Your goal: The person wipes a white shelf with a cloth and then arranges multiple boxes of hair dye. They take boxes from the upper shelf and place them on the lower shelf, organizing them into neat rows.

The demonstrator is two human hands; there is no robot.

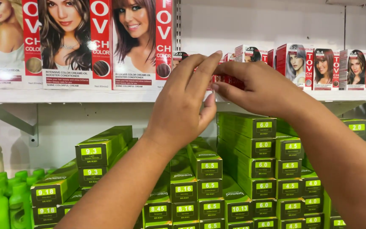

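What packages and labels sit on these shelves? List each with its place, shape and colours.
Large hair-dye boxes: upper shelf, left; white and red, with portrait photos.
Small hair-dye boxes: upper shelf, right; red and white, with portraits.
Green boxes: lower shelf, stacked; long, with yellow-green end labels.
Green bottles: lower left, round caps.
Left hand and right hand: raised before the small boxes; what they pinch is unclear.

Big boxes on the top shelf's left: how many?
3, side by side: left box cut by the frame edge, middle box, right box. More may lie beyond the frame.
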